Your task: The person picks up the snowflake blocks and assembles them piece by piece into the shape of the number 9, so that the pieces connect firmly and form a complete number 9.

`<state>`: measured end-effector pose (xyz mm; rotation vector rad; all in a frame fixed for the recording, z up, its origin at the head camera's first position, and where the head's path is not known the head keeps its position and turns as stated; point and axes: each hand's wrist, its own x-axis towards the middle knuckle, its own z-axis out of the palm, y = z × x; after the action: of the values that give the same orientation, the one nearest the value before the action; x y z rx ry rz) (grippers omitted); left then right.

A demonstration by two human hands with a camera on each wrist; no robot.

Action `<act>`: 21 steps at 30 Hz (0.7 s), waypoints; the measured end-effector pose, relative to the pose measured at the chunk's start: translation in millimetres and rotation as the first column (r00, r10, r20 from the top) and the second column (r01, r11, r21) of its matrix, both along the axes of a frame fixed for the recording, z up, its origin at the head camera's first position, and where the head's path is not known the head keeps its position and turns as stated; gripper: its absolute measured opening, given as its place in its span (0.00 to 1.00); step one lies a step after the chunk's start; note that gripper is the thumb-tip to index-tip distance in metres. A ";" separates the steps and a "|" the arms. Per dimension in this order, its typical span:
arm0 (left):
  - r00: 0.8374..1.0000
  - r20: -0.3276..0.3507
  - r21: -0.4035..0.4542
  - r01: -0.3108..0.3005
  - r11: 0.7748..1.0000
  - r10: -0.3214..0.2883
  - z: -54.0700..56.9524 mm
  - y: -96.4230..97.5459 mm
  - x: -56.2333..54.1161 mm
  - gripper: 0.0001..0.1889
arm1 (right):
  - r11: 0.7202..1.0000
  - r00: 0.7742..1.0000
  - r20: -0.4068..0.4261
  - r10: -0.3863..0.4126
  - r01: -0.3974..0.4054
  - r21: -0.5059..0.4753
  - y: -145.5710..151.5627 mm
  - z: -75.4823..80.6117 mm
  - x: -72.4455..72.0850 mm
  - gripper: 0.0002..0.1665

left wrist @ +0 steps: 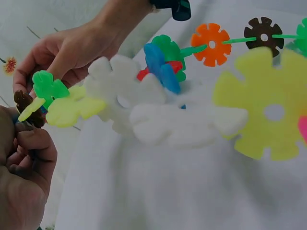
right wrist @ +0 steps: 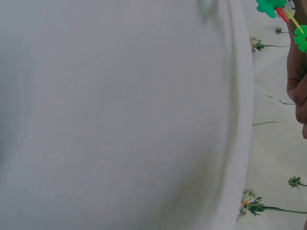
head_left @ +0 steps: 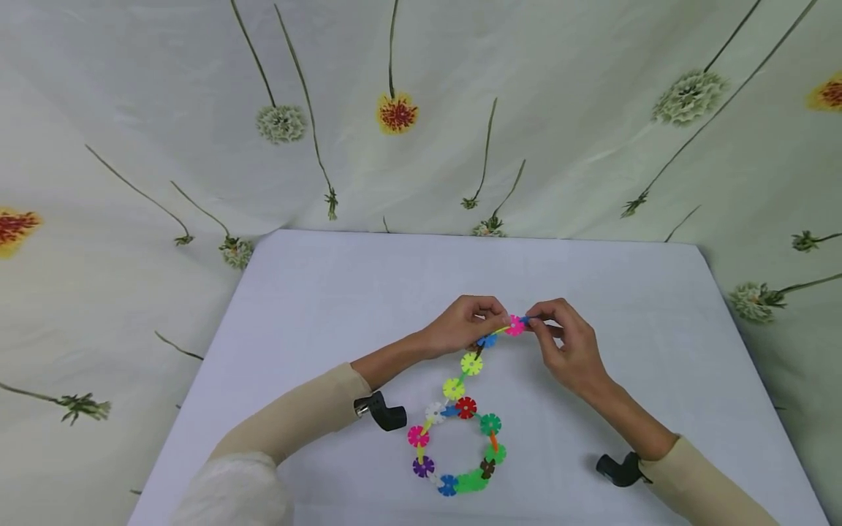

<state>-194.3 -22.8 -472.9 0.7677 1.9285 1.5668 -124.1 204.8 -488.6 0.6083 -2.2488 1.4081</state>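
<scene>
A chain of colourful notched plastic flower discs (head_left: pixel 471 363) rises from a ring of linked discs (head_left: pixel 490 424) on the table to both hands. My left hand (head_left: pixel 463 325) pinches the chain near its upper end, beside a pink disc (head_left: pixel 515 326). On the other side of that disc, my right hand (head_left: pixel 571 347) pinches a small blue disc (head_left: pixel 524 320) between thumb and fingers. The left wrist view shows white discs (left wrist: pixel 187 124) and a large yellow disc (left wrist: pixel 259 91) close to the camera. A hand (right wrist: pixel 298 81) shows only partly at the right wrist view's edge.
The discs lie on a white-covered table (head_left: pixel 342 292). Behind it hangs a pale cloth (head_left: pixel 526 58) printed with flowers. Black wrist cameras (head_left: pixel 384 413) stick out from both beige sleeves (head_left: pixel 302 413), the left one close beside the ring.
</scene>
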 end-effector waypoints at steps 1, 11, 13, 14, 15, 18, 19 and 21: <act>1.000 -0.004 0.005 0.008 1.000 -0.008 0.6 -0.1 -0.1 0.10 | 1.000 1.000 0.000 0.008 -0.008 0.001 0.0 0.9 -0.1 0.13; 0.997 -0.050 0.052 0.056 0.997 -0.053 6.7 -0.2 -5.2 0.09 | 0.996 0.997 -0.001 0.080 -0.080 0.030 0.8 13.3 -5.0 0.17; 0.997 -0.048 0.050 0.060 0.997 -0.058 7.4 -1.3 -6.7 0.09 | 0.996 0.997 -0.009 0.077 -0.077 0.047 0.8 15.5 -6.5 0.18; 0.997 -0.046 0.049 0.059 0.997 -0.056 7.5 -1.9 -7.4 0.09 | 0.996 0.997 -0.013 0.074 -0.073 0.054 0.8 16.3 -7.4 0.19; 0.998 -0.042 0.047 0.054 0.997 -0.052 7.4 -2.9 -8.1 0.09 | 0.996 0.997 -0.018 0.071 -0.070 0.058 0.6 16.9 -8.1 0.19; 0.999 -0.027 0.036 0.027 0.999 -0.026 4.8 -7.1 -9.6 0.10 | 0.997 0.998 -0.020 0.065 -0.064 0.049 0.9 17.2 -10.1 0.19; 1.000 -0.021 0.034 0.017 0.999 -0.016 3.5 -8.8 -9.7 0.11 | 0.997 0.998 -0.016 0.060 -0.059 0.047 1.6 16.6 -10.7 0.18; 1.000 -0.016 0.028 -0.006 1.000 0.007 1.0 -13.2 -8.8 0.11 | 0.998 0.999 -0.004 0.050 -0.050 0.042 2.7 16.0 -11.4 0.16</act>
<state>-203.0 -36.0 -471.9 0.7890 1.9266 1.5991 -135.5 207.5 -472.6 0.6848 -2.2788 1.3850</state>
